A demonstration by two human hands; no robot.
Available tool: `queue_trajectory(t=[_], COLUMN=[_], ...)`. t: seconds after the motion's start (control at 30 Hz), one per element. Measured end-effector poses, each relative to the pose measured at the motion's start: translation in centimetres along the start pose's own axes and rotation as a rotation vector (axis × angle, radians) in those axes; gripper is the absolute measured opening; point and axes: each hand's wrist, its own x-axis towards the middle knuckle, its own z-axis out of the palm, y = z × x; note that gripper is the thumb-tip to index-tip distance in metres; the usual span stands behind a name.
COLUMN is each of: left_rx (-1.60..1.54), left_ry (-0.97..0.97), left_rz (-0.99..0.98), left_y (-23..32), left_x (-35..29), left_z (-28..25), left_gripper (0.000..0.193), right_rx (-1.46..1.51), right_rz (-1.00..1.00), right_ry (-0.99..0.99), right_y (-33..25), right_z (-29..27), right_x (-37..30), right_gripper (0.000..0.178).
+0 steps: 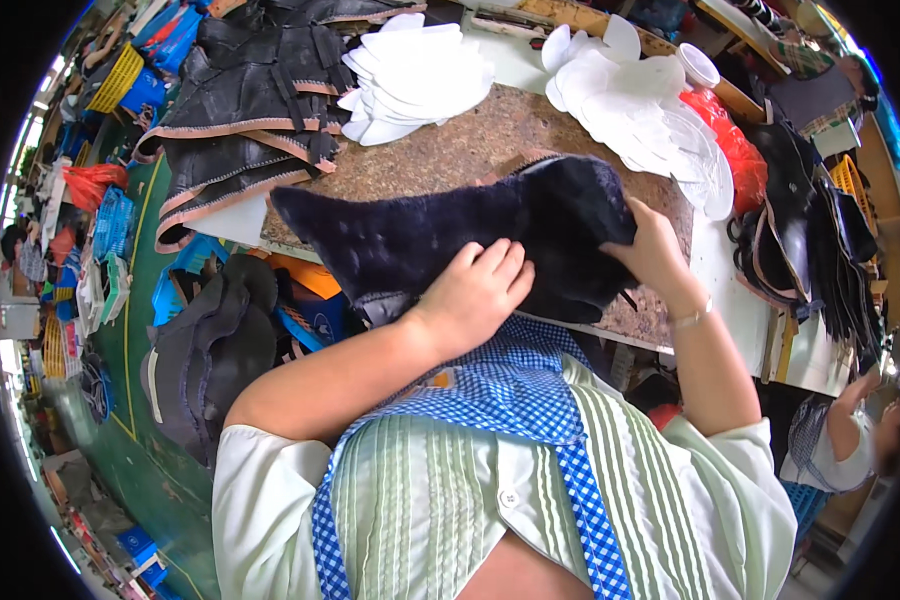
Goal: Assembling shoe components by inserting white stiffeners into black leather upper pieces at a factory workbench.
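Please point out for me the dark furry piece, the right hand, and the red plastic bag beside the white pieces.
Dark furry piece (470,216): head view, middle of its furry side.
Right hand (660,250): head view, back of the hand.
Red plastic bag (735,145): head view, its middle part.

Both hands (470,300) (660,252) touch a dark fuzzy piece (420,232) (white cutouts (420,78) lie piled beyond).

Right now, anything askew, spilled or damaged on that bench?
Nothing looks spilled or damaged. Mildly untidy: the right pile of white flat cutouts is fanned unevenly, partly over the edge of the brown speckled board. The dark plush boot piece shows no visible tear.
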Motion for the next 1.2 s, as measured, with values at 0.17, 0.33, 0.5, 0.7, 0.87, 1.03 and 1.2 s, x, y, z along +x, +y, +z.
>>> queue_trajectory(t=[0.17, 0.33, 0.5, 0.7, 0.87, 1.03, 1.2], left_rx=[-0.179, 0.18, 0.107, -0.351, -0.227, -0.307, -0.388], left_ry=[-0.212, 0.141, 0.324, 0.137, -0.104, -0.237, -0.274], left_rz=[0.038, 0.195, 0.183, 0.418, 0.45, 0.311, 0.218], left_y=[-1.7, 2.2, 2.8, 0.7, 0.8, 1.0, 2.1], left_x=[1.1, 1.3, 2.7, 1.9, 1.2, 0.8, 0.8], left_z=[-3.1, 0.5, 2.4, 0.7, 0.7, 0.2, 0.3], left_gripper=[0.015, 0.03, 0.026, 0.021, 0.017, 0.017, 0.019], right_rx=[0.206, 0.144, 0.107, 0.114, 0.229, 0.783, 0.857], right_rz=[0.056, 0.081, 0.167, 0.223, 0.101, -0.18, -0.389], right_ry=[-0.114, 0.033, -0.08, -0.124, -0.031, -0.236, -0.316], right_y=[2.6, 2.3, 0.9, 1.8, 0.9, 0.9, 1.8], right_z=[0.4, 1.2, 0.5, 0.2, 0.5, -0.1, 0.3], right_x=[1.6, 2.4, 3.4, 4.2, 3.6, 1.2, 2.7], right_gripper=[0.072, 0.085, 0.08, 0.072, 0.065, 0.028, 0.017])
